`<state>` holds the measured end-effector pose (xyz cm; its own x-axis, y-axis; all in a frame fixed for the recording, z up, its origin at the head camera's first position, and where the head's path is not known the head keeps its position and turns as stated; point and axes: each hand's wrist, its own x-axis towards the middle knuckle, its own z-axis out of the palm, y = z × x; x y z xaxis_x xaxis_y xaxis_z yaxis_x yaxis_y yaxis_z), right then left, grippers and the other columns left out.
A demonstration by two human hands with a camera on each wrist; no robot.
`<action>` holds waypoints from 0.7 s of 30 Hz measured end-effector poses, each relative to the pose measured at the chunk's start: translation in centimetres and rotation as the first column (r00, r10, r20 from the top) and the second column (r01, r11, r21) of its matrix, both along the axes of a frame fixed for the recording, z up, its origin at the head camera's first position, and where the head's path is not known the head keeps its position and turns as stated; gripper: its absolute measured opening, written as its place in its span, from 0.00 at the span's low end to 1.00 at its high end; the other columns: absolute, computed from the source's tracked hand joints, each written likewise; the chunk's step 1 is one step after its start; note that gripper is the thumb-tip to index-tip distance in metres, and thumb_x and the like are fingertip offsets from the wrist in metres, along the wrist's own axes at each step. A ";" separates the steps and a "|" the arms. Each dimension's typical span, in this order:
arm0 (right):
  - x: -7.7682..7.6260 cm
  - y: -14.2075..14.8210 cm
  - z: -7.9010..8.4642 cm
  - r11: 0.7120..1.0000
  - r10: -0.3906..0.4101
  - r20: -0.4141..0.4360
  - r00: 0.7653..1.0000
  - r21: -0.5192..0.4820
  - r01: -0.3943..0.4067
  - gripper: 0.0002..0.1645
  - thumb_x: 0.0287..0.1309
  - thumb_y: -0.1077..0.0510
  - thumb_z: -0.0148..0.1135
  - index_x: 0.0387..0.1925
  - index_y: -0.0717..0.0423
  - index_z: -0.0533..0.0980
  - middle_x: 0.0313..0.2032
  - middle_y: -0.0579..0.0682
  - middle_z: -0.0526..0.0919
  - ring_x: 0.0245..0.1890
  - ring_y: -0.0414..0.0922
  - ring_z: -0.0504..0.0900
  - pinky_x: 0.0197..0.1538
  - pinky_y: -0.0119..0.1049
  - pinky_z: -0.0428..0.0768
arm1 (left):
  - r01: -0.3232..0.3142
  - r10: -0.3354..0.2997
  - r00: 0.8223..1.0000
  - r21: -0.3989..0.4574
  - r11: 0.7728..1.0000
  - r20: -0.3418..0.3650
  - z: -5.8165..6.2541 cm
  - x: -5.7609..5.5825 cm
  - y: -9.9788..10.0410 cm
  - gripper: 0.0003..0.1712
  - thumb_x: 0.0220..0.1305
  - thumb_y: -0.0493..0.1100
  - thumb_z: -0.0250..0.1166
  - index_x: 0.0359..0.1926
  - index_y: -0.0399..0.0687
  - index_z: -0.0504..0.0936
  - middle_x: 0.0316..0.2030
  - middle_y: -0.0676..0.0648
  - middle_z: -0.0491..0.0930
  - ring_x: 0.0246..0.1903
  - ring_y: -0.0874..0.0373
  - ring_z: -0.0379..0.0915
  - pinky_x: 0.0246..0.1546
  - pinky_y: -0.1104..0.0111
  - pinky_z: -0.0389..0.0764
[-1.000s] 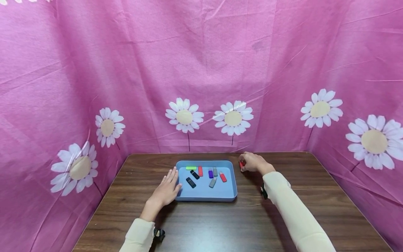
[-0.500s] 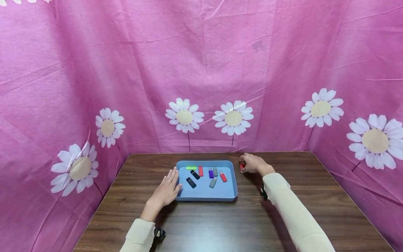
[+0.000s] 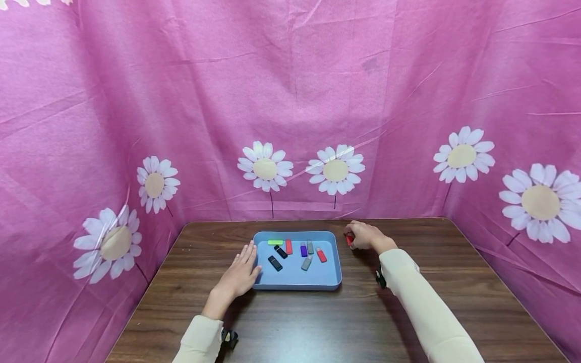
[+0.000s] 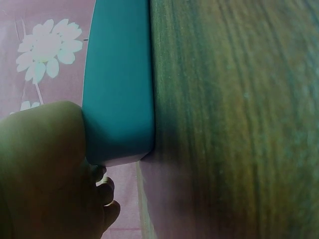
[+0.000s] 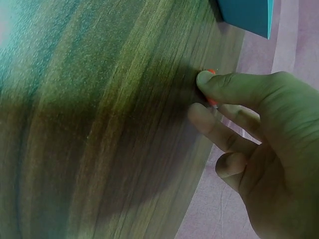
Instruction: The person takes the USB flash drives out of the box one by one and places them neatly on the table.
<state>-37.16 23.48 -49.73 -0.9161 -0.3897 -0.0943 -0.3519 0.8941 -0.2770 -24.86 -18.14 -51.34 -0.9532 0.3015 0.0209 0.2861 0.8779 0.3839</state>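
My left hand (image 3: 240, 269) rests on the left rim of a blue tray (image 3: 297, 287), fingers straight; in the left wrist view the thumb side of the hand lies against the tray's wall (image 4: 119, 84). To the right of the tray, by the table's back edge, my right hand (image 3: 366, 235) pinches a red USB stick (image 3: 349, 240) low over the wood. The right wrist view shows only slivers of that stick (image 5: 212, 71) behind the thumb. Inside the tray lie several USB sticks: a green one (image 3: 275, 242), black (image 3: 275, 262), red (image 3: 322, 255), purple (image 3: 303, 249) and grey (image 3: 306, 262).
The brown wooden table (image 3: 313, 327) stretches toward me and out to both sides. A pink cloth with printed daisies (image 3: 336, 171) hangs behind the table's back edge and along its sides.
The red USB stick has turned slightly in my right hand's fingers. My left hand and the tray stay where they were.
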 end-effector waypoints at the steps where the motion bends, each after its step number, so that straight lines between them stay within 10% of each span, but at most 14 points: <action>1: 0.0 0.0 0.0 1.000 -0.001 0.001 1.000 0.001 0.001 0.31 0.55 0.61 0.78 0.62 0.59 0.81 0.53 0.55 0.82 0.47 0.51 0.80 0.60 0.58 0.84 | 0.000 0.000 1.000 -0.001 1.000 -0.001 0.0 0.0 0.0 0.38 0.84 0.46 0.52 0.82 0.28 0.53 0.85 0.32 0.46 0.84 0.34 0.44 0.84 0.41 0.52; 21: 0.2 0.3 0.9 0.999 0.027 -0.041 0.999 -0.027 -0.028 0.27 0.55 0.64 0.74 0.59 0.58 0.83 0.55 0.56 0.82 0.47 0.51 0.82 0.59 0.58 0.84 | 0.006 -0.006 1.000 0.018 1.000 -0.009 -0.1 0.0 -0.1 0.39 0.84 0.46 0.53 0.82 0.27 0.53 0.84 0.31 0.46 0.84 0.33 0.44 0.83 0.40 0.53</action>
<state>-36.94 23.77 -48.81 -0.9079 -0.4167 -0.0459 -0.3877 0.8763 -0.2860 -24.87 -18.20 -51.44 -0.9511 0.3069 0.0348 0.2950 0.8691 0.3972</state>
